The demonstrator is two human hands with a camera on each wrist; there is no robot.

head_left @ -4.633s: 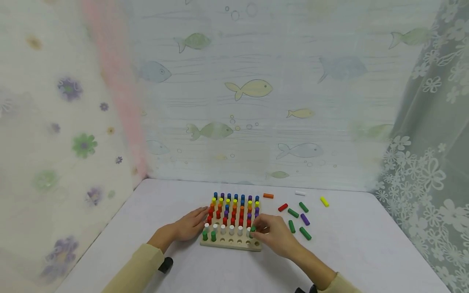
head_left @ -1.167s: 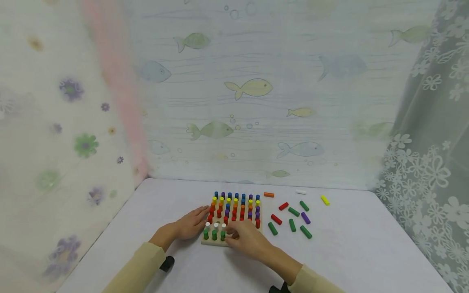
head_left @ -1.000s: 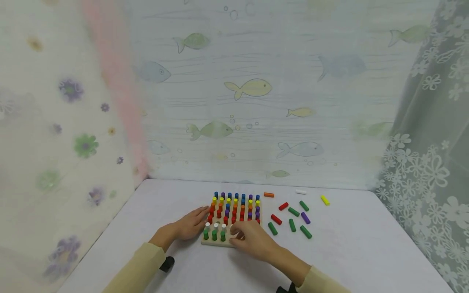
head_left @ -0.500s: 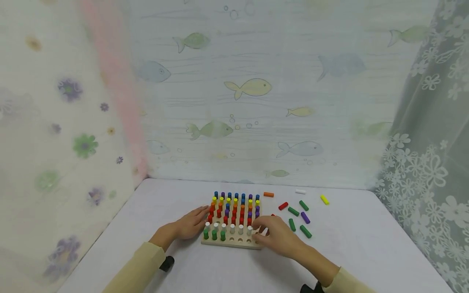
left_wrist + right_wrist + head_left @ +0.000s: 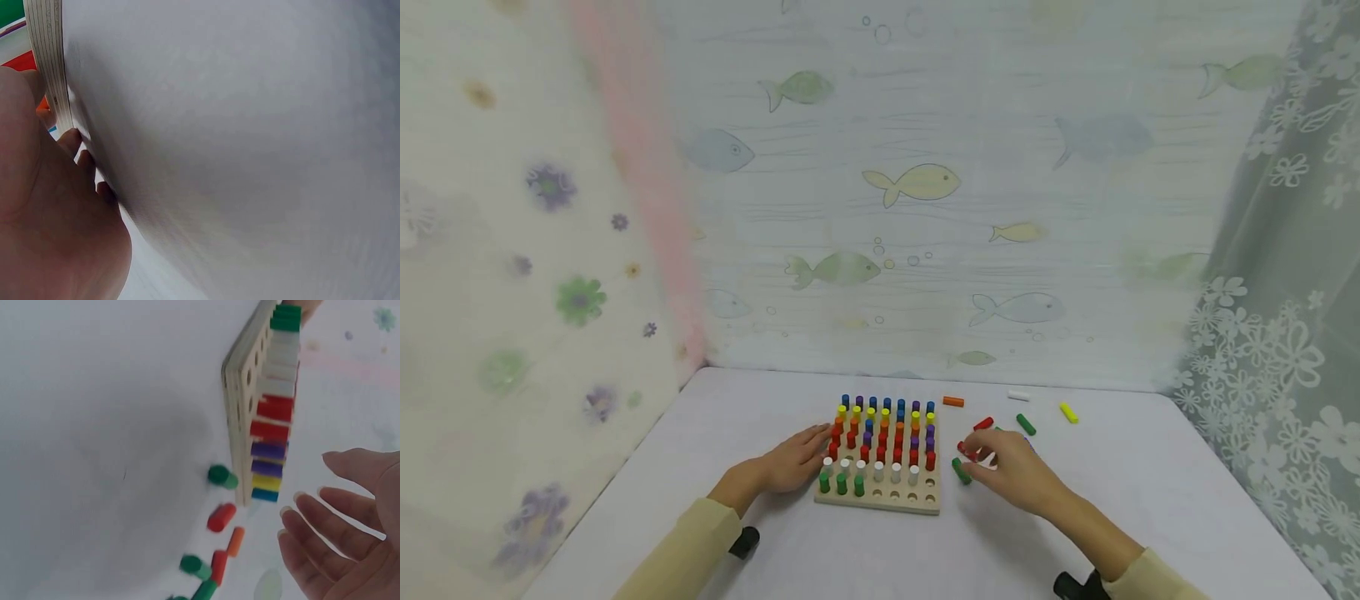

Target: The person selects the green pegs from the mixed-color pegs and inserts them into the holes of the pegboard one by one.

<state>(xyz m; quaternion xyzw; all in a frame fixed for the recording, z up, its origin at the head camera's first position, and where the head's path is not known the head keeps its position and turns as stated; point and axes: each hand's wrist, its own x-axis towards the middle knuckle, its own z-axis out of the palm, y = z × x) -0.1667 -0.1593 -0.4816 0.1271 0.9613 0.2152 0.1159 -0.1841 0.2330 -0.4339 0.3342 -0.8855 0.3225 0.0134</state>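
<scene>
A wooden pegboard (image 5: 886,503) stands on the table, filled with rows of coloured pegs. Along its front row, three green pegs (image 5: 842,484) stand at the left, with bare holes to their right. My left hand (image 5: 792,460) rests at the board's left side, fingers extended; its fingers touch the edge in the left wrist view. To the right of the board, my right hand (image 5: 1017,471) hovers over a loose green peg (image 5: 961,472) and a red peg (image 5: 966,451). Thumb and fingers are spread apart in the right wrist view, with nothing between them.
Loose pegs lie on the white table (image 5: 865,558) right of the board: an orange one (image 5: 953,402), a white one (image 5: 1018,396), a yellow one (image 5: 1069,413) and a green one (image 5: 1026,424). My right hand partly covers others. Patterned curtains (image 5: 910,250) surround the table.
The third green peg, earlier in my right hand, now stands in the front row. My right hand has let go and moved right, off the board to the loose pegs. The left hand has stayed.
</scene>
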